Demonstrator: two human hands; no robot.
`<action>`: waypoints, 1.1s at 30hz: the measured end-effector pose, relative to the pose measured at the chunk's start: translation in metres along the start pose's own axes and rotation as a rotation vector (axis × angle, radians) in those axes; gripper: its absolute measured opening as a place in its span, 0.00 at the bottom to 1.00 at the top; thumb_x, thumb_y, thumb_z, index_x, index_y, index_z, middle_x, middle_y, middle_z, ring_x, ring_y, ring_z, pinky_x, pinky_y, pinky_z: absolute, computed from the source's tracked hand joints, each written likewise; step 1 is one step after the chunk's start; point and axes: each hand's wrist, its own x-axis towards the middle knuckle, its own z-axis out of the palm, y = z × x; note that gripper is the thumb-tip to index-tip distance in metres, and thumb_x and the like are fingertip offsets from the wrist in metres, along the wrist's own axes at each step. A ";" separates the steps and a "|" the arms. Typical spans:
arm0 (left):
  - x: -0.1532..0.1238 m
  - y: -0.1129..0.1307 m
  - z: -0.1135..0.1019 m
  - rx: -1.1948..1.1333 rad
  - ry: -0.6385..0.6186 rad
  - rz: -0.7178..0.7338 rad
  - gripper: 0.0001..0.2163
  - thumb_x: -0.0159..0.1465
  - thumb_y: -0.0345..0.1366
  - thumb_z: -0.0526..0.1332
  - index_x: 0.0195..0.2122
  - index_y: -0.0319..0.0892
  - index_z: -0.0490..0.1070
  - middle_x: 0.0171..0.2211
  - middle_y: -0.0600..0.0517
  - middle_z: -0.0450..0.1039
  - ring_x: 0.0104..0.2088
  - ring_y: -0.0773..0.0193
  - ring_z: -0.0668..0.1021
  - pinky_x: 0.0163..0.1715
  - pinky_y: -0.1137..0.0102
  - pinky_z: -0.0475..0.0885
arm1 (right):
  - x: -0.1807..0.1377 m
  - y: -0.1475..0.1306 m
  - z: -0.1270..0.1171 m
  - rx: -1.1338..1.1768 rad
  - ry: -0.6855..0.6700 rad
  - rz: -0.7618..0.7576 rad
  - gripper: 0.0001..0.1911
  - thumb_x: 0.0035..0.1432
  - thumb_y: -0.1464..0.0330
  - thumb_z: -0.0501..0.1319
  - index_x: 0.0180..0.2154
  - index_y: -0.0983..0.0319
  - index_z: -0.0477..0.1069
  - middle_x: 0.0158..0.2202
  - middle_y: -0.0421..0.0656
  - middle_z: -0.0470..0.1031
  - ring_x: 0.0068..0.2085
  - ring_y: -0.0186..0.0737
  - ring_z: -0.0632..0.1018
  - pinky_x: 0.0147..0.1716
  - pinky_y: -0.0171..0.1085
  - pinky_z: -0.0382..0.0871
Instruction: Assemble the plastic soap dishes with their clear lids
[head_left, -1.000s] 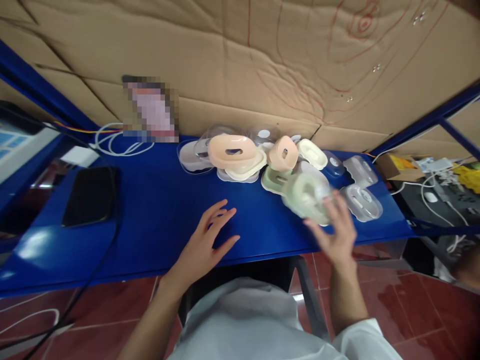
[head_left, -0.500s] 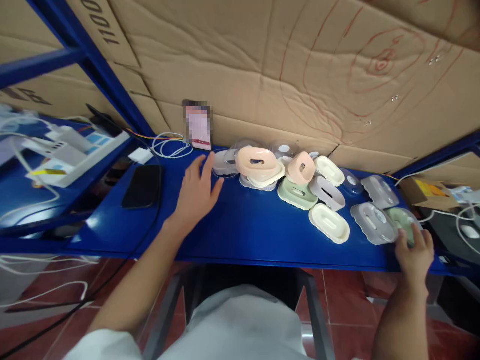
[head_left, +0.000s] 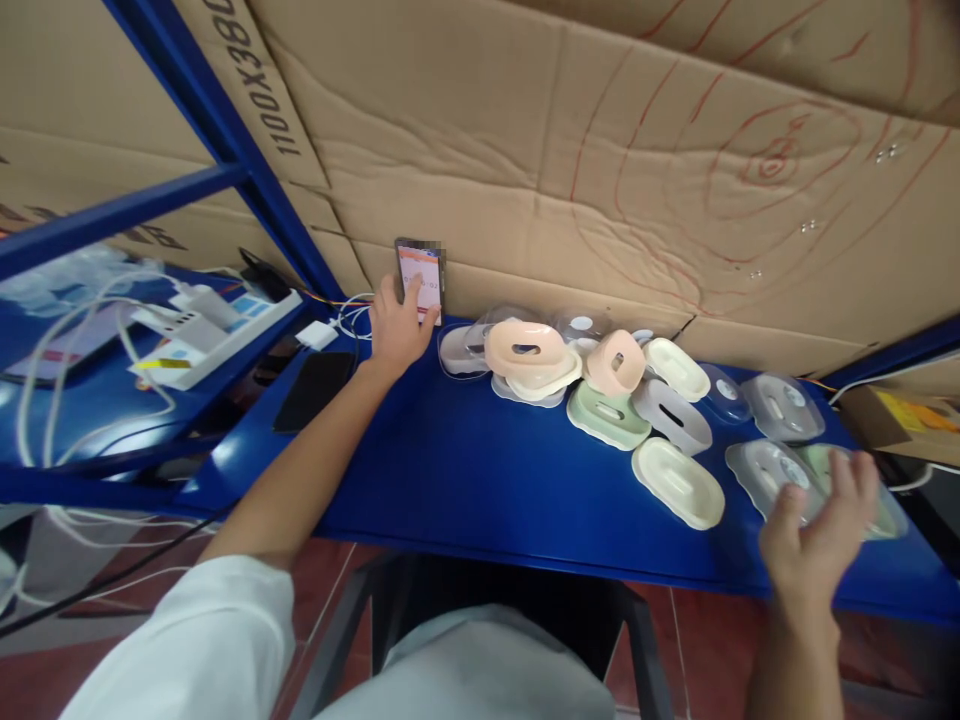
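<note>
Cardboard sheets are seen behind a blue shelf (head_left: 480, 470). Since half a second ago the left hand (head_left: 397, 325) has been stretched further, and the propped phone (head_left: 420, 275) is now touched by its open fingers. At the right, the right hand (head_left: 821, 535) has been lifted, spread and empty, just above a clear plastic lid (head_left: 772, 470).

The screen of the phone (head_left: 420, 281) propped against the cardboard is blurred, so its content cannot be read, and the left hand (head_left: 396, 325) covers its lower left corner. The right hand (head_left: 819, 535) hides part of the pale green dish (head_left: 883, 508); contact cannot be told. The worktop (head_left: 480, 470) runs out past the right edge.
</note>
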 end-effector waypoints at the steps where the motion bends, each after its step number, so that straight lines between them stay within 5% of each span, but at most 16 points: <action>1: -0.001 0.002 -0.002 0.002 0.011 0.010 0.35 0.75 0.55 0.52 0.74 0.34 0.61 0.76 0.25 0.50 0.74 0.25 0.58 0.69 0.35 0.55 | 0.008 -0.023 0.008 0.035 -0.085 -0.051 0.35 0.73 0.55 0.60 0.75 0.56 0.62 0.75 0.60 0.61 0.75 0.71 0.64 0.70 0.72 0.61; 3: -0.007 0.008 -0.007 -0.030 0.049 0.060 0.35 0.76 0.54 0.51 0.74 0.32 0.60 0.75 0.24 0.52 0.74 0.29 0.59 0.71 0.38 0.55 | 0.023 -0.066 0.027 0.119 -0.272 -0.176 0.33 0.74 0.57 0.60 0.75 0.56 0.61 0.77 0.58 0.59 0.75 0.69 0.64 0.69 0.72 0.62; 7: -0.030 0.029 -0.016 -0.151 0.023 0.281 0.29 0.79 0.50 0.48 0.72 0.35 0.62 0.68 0.31 0.67 0.69 0.44 0.69 0.70 0.49 0.62 | 0.036 -0.141 0.073 0.267 -0.605 -0.558 0.26 0.76 0.64 0.60 0.72 0.55 0.65 0.67 0.51 0.75 0.66 0.54 0.76 0.66 0.55 0.69; 11: -0.060 0.053 -0.013 -0.202 -0.139 0.598 0.27 0.74 0.54 0.61 0.67 0.44 0.70 0.67 0.36 0.70 0.68 0.42 0.72 0.67 0.48 0.66 | 0.027 -0.182 0.112 0.213 -0.657 -0.717 0.21 0.77 0.65 0.59 0.67 0.61 0.71 0.66 0.52 0.77 0.65 0.53 0.77 0.66 0.53 0.67; 17: -0.080 0.070 -0.005 -0.190 -0.076 0.555 0.17 0.74 0.47 0.63 0.59 0.47 0.76 0.66 0.39 0.72 0.65 0.45 0.75 0.64 0.50 0.67 | 0.012 -0.182 0.133 0.143 -0.618 -0.569 0.29 0.77 0.64 0.58 0.74 0.61 0.61 0.71 0.55 0.70 0.70 0.55 0.71 0.71 0.56 0.59; 21: -0.083 0.071 -0.009 -0.220 -0.053 0.509 0.14 0.74 0.48 0.64 0.56 0.48 0.77 0.65 0.41 0.73 0.63 0.45 0.76 0.64 0.50 0.66 | 0.014 -0.179 0.141 0.134 -0.593 -0.503 0.28 0.77 0.67 0.58 0.73 0.58 0.62 0.63 0.53 0.78 0.67 0.54 0.74 0.73 0.59 0.51; 28: -0.100 0.081 -0.023 -0.253 -0.008 0.595 0.13 0.74 0.48 0.64 0.50 0.46 0.78 0.57 0.43 0.76 0.57 0.49 0.78 0.58 0.54 0.71 | 0.003 -0.193 0.130 0.243 -0.589 -0.824 0.14 0.75 0.75 0.59 0.54 0.59 0.79 0.50 0.45 0.83 0.57 0.44 0.78 0.63 0.48 0.62; 33: -0.114 0.088 -0.037 -0.231 -0.006 0.776 0.09 0.73 0.46 0.68 0.44 0.47 0.77 0.50 0.48 0.79 0.53 0.51 0.77 0.53 0.57 0.75 | -0.012 -0.199 0.116 0.371 -0.661 -1.010 0.14 0.74 0.70 0.63 0.58 0.60 0.77 0.46 0.44 0.84 0.46 0.40 0.80 0.48 0.41 0.71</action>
